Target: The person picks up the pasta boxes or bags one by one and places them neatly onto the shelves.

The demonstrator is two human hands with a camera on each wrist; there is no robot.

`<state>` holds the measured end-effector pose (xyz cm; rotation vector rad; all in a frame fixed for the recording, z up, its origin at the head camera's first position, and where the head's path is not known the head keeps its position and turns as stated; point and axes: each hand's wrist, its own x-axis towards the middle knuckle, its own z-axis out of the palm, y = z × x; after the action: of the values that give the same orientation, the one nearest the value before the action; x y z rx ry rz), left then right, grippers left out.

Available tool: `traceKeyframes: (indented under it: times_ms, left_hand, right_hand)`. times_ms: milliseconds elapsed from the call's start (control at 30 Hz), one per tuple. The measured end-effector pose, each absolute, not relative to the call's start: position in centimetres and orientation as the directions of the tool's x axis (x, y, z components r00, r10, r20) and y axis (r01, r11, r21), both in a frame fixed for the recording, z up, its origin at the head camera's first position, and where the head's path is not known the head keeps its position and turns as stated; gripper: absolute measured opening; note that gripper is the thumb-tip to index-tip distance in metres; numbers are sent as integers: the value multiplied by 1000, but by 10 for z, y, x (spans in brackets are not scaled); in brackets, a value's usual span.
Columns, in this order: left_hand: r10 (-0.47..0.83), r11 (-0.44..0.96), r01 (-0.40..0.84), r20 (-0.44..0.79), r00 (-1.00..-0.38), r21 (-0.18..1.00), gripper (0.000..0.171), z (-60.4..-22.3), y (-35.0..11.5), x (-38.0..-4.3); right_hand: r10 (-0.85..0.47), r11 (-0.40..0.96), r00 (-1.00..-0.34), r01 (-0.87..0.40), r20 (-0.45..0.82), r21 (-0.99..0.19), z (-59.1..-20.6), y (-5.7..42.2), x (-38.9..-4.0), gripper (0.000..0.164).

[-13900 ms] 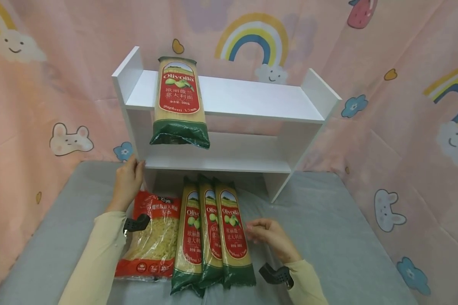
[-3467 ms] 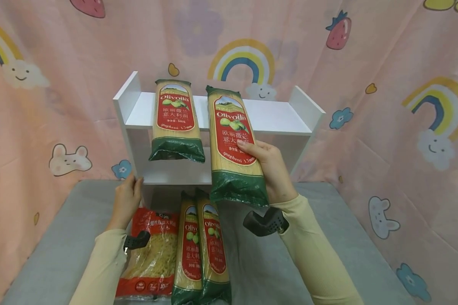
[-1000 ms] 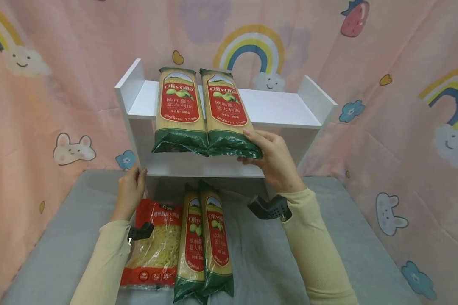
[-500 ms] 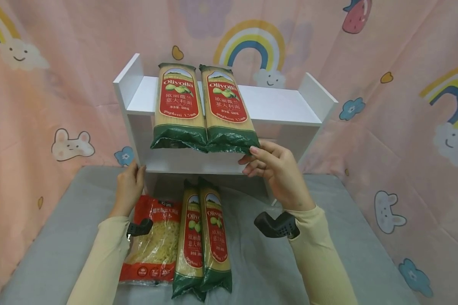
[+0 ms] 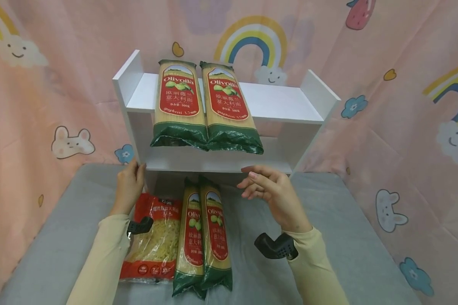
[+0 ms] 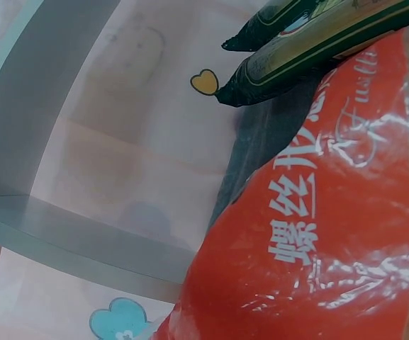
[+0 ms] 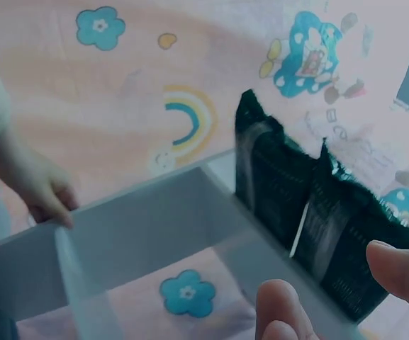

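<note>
My left hand grips the left side of the white shelf, near the front edge of its middle board. Two spaghetti packets lie side by side on the top board, their green ends jutting over its front: one at left, the other beside it. Below them and to the right hovers my right hand, fingers loosely bent and holding nothing. On the grey cloth, two more spaghetti packets lean together under the shelf. Beside them lies a red bag of spiral pasta, close to my left wrist.
A grey cloth covers the table. Behind the shelf hangs a pink curtain printed with rainbows and animals. Black wrist cameras sit on both wrists.
The right hand lifted a spaghetti packet from the cloth onto the top board, beside the first. Over the last half second it let go and moved down. The left hand kept its grip.
</note>
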<state>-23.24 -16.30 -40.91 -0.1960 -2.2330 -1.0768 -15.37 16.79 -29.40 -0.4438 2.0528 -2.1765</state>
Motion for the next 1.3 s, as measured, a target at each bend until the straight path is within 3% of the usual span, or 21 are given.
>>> traceKeyframes:
  times_ms: [700,1300]
  left_hand:
    - [-129,651,394,606,-785,649,17,-407,-162,-233]
    - [-138,653,387,605,-785,651,14,-409,-163,-234]
  right_hand:
    - [-271,-108,-963,35,-4,-994,-364,176,-140,17]
    - [-221,-18,-952,221,-212,-975,-434,176,-131,30]
